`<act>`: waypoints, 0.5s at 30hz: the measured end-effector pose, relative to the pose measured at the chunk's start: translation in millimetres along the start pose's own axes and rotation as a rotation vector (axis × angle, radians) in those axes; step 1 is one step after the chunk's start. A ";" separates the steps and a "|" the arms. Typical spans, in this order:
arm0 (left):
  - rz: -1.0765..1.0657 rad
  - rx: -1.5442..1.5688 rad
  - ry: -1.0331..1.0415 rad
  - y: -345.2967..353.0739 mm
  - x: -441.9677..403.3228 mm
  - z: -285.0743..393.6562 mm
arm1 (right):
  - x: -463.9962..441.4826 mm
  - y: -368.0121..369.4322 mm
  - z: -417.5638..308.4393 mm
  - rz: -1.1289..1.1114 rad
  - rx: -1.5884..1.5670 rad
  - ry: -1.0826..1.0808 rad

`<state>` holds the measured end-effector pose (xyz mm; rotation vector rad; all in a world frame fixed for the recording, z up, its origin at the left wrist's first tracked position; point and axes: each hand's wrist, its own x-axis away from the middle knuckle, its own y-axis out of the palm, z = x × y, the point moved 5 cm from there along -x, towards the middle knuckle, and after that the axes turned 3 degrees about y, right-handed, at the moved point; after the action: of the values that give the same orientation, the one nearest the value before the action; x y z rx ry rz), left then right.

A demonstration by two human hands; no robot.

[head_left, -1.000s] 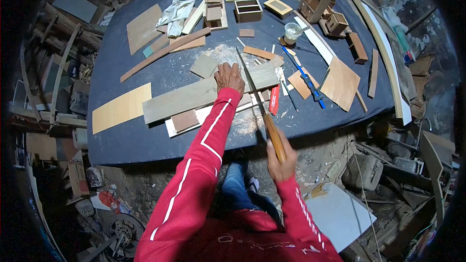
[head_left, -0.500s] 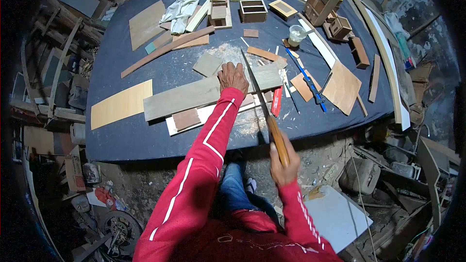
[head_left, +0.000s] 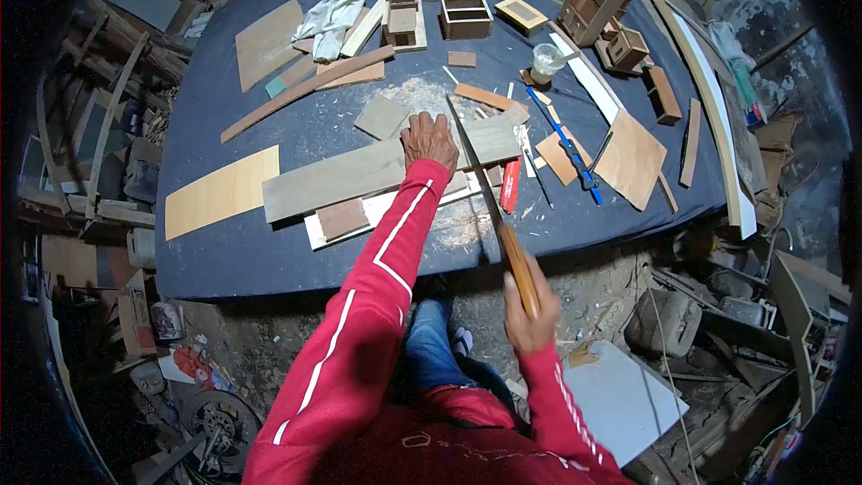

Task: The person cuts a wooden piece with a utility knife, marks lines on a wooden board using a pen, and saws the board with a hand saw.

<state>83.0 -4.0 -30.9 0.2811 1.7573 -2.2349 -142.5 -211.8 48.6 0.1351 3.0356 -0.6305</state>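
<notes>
My right hand (head_left: 532, 308) is wrapped round the wooden handle of a saw (head_left: 478, 171), below the table's front edge. The narrow dark blade points up and away, lying across a long grey board (head_left: 337, 181) toward its right end. My left hand (head_left: 430, 140) presses on that board just left of the blade, fingers somewhat apart and pointing away. Under the board are a pale strip and a brown wood piece (head_left: 342, 219). A square grey piece (head_left: 381, 117) lies behind the board, and a red tool (head_left: 510, 185) pokes out near its right end.
On the dark-covered table (head_left: 215, 260) are a yellowish panel (head_left: 224, 193), a white cloth (head_left: 334, 13), small wooden boxes (head_left: 466, 18), a cup (head_left: 545, 63), a blue bar tool (head_left: 564, 144) and a plywood piece (head_left: 631, 160). A white board (head_left: 620, 404) lies on the floor.
My right hand has shifted slightly down and right with the saw handle. My left hand stays on the board; the whole view has shifted a little.
</notes>
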 end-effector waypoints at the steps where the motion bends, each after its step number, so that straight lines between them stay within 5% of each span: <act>1: 0.002 -0.002 0.000 -1.2 -1.3 0.6 | -30.3 17.1 1.0 0.024 0.008 -0.101; 5: 0.023 -0.011 -0.023 -2.0 -2.4 -0.9 | -84.6 54.1 9.2 0.017 0.011 -0.138; 12: 0.044 -0.006 -0.022 -0.2 0.4 -3.0 | 39.9 -17.7 7.0 0.015 -0.011 0.011; 15: 0.009 -0.002 -0.004 4.2 2.1 -2.8 | 1.8 -1.3 -5.3 0.013 -0.020 0.020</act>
<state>82.4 -2.4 -36.2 0.2833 1.7527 -2.2253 -144.5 -210.7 53.8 0.1617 3.0569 -0.6016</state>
